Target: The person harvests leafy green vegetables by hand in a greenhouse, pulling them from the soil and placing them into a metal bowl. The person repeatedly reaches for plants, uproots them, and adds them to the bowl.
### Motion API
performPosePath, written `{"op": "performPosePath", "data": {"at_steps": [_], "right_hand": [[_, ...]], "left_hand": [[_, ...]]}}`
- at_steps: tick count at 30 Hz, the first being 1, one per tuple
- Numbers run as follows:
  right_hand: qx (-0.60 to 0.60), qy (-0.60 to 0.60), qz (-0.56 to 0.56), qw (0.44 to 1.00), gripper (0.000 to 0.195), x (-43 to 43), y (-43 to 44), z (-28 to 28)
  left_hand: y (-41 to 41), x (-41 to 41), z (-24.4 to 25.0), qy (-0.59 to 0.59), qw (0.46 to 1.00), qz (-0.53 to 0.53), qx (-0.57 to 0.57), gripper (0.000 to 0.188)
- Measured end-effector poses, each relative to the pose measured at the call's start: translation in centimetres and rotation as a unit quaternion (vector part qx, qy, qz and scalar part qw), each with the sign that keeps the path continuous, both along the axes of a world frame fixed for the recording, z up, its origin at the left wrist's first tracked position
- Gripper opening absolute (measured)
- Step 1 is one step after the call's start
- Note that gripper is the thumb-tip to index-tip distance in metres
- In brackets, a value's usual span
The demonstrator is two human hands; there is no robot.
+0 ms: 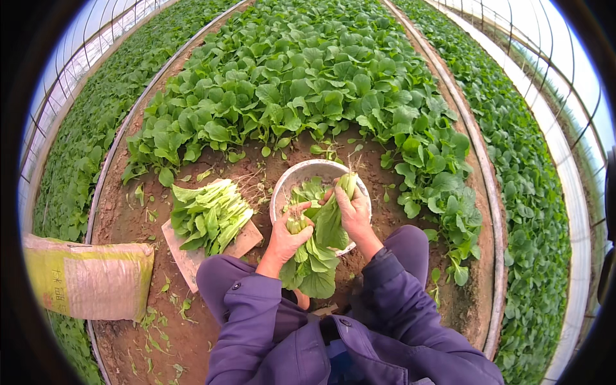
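My left hand (287, 240) is closed round a bunch of leafy greens (315, 274), their rooted ends up and the leaves hanging down between my knees. In my right hand (353, 214) is a smaller bunch of greens (332, 226), roots pointing up and away from me. Both hands are over the near part of a round, pale basin (284, 183), in which more green leaves (308, 190) show. Left of the basin, a stack of greens (211, 216) with pale stems lies on a flat board (248, 238) on the soil.
A yellow and white woven sack (106, 279) lies at the left. Dense leafy plants (313, 86) grow ahead, with pipes (462, 106) along both sides of the bed. Loose leaves and roots are scattered on brown soil (231, 163). Greenhouse framing (548, 62) curves along the edges.
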State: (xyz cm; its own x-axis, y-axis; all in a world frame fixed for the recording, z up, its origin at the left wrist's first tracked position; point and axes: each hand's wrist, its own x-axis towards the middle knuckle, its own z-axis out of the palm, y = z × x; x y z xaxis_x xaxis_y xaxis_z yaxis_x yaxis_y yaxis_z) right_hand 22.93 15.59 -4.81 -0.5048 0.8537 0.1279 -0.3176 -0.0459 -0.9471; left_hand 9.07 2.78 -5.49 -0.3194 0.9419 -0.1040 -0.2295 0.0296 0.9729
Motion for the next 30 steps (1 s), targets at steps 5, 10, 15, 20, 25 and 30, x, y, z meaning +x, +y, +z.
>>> {"op": "performPosePath", "data": {"at_steps": [5, 10, 15, 20, 25, 30], "right_hand": [[0.232, -0.285, 0.011, 0.93, 0.026, 2.3, -0.2, 4.6], [0.249, -0.298, 0.076, 0.918, 0.042, 0.9, -3.2, 3.5], [0.292, -0.285, 0.096, 0.908, 0.058, 0.1, -3.9, 1.3], [0.36, -0.291, 0.087, 0.882, 0.08, -0.2, -4.5, 0.8], [0.282, -0.28, 0.053, 0.916, 0.091, 0.0, -4.8, 0.1], [0.221, -0.221, 0.109, 0.944, 0.073, 0.1, -4.6, 1.5]], "left_hand": [[-0.7, -0.9, 0.9, -0.087, 0.993, -0.021, 0.073, 0.019], [-0.2, 0.2, 1.6, -0.1, 0.988, 0.012, 0.113, 0.038], [-0.4, -0.2, 0.9, -0.106, 0.991, -0.023, 0.084, 0.046], [-0.6, 0.0, 1.6, -0.089, 0.995, -0.011, 0.053, 0.047], [0.6, 0.6, 1.8, -0.092, 0.994, 0.017, 0.058, 0.049], [1.1, -0.1, 2.3, -0.191, 0.98, -0.002, 0.051, 0.057]]}}
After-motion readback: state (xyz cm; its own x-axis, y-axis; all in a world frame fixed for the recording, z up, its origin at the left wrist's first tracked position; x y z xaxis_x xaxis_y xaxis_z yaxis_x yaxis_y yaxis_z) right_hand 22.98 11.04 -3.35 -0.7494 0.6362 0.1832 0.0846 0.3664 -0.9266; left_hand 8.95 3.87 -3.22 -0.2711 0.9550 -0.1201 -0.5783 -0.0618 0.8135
